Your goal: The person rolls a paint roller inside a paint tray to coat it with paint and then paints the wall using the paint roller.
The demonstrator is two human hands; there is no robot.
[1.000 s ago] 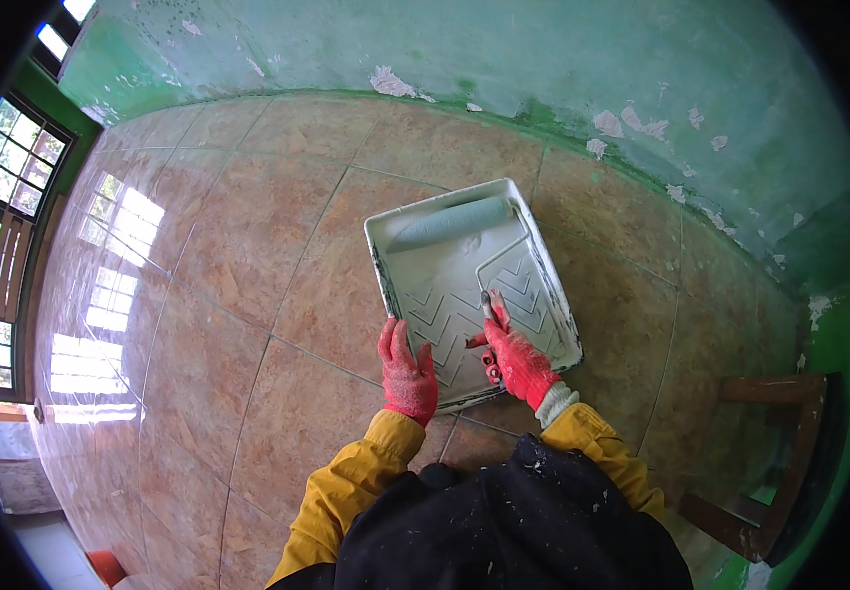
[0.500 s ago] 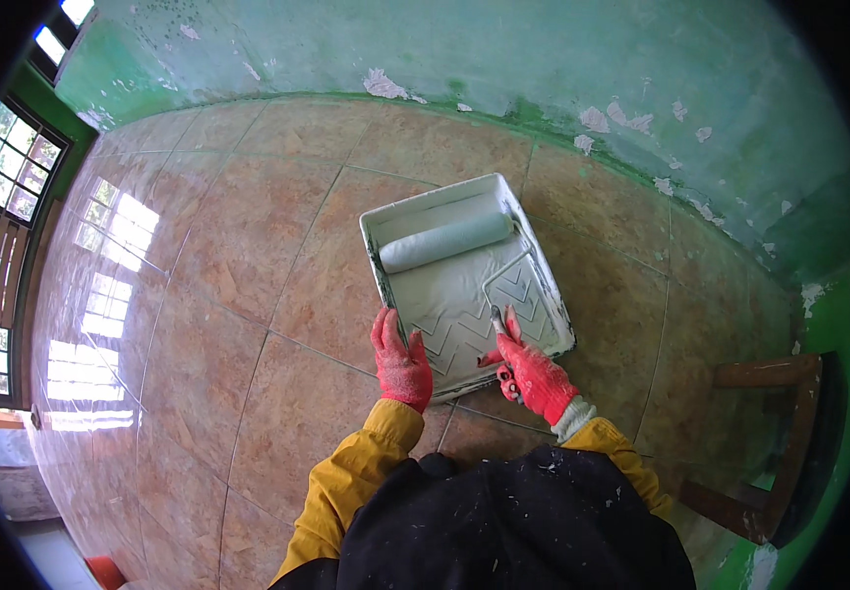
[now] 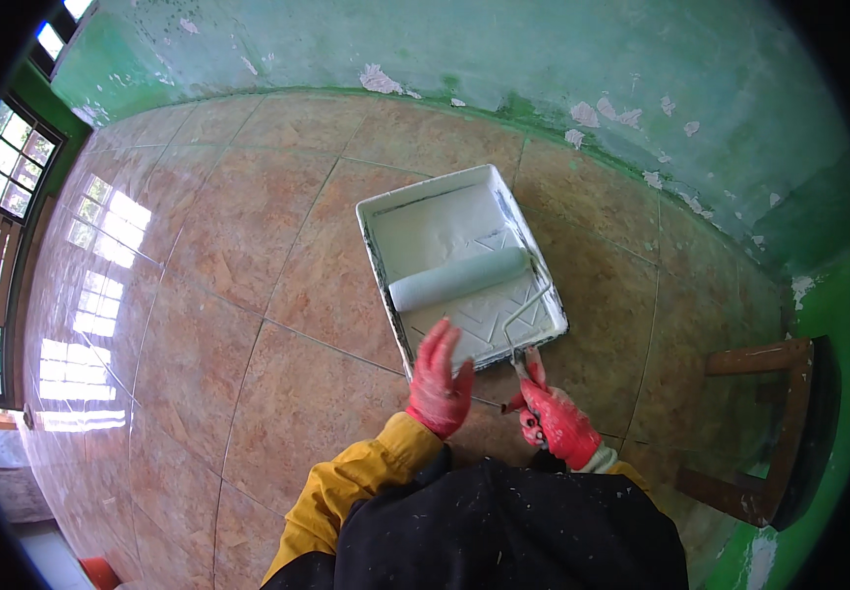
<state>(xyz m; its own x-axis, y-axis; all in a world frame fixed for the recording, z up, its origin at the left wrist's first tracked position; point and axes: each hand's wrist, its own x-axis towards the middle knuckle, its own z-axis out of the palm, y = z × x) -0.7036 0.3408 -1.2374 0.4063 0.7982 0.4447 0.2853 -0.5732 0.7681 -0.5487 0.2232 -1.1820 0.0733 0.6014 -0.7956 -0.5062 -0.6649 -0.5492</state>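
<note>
A white paint tray with a chevron-ridged slope lies on the tiled floor, with paint in it. A pale paint roller lies across the middle of the tray on a bent wire frame. My right hand, in a red paint-smeared glove, holds the roller's handle just beyond the tray's near right corner. My left hand, also in a red glove, is open over the tray's near left corner, fingers stretched toward the roller.
A green wall with peeling patches runs along the back and right. A dark wooden piece of furniture stands at the right. Windows line the left, reflected on the glossy floor. An orange container sits at lower left.
My right hand has moved down and right, drawing the roller from the tray's far end toward its middle. My left hand has shifted right from the tray's side.
</note>
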